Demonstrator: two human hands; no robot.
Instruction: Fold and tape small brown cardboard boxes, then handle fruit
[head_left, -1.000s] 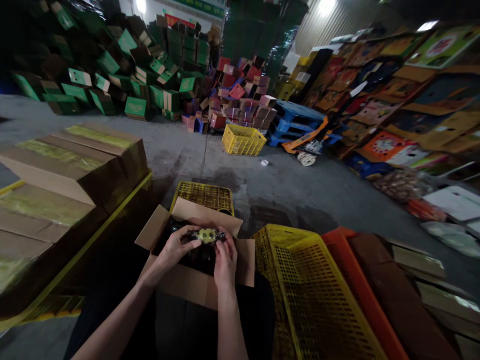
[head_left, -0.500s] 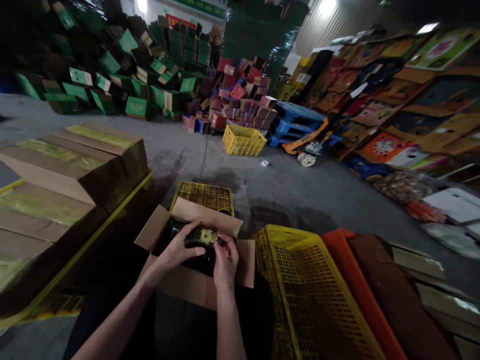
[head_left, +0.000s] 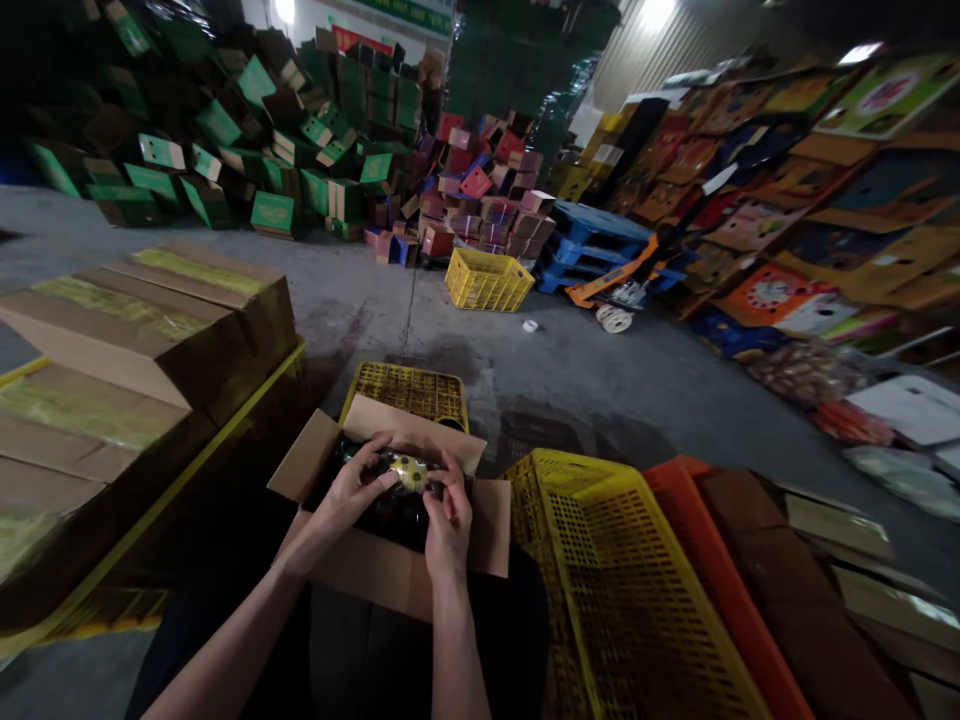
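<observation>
An open cardboard box (head_left: 390, 570) rests on my lap, lined with dark glossy wrapping. Over its middle I hold a small dark packet with a round yellow label (head_left: 412, 472). My left hand (head_left: 352, 492) grips the packet's left end with curled fingers. My right hand (head_left: 448, 512) pinches its right end. The box's contents under the packet are too dark to make out.
A yellow plastic crate (head_left: 622, 600) stands at my right, an orange one (head_left: 720, 570) beyond it. Another yellow crate (head_left: 409, 390) sits just past the box. Taped cardboard cartons (head_left: 135, 340) are stacked on my left. Piles of green and red boxes line the far floor.
Both hands stay on the packet over the box. The fingers have shifted round it and the yellow label has turned slightly; the packet sits a little lower than a second ago.
</observation>
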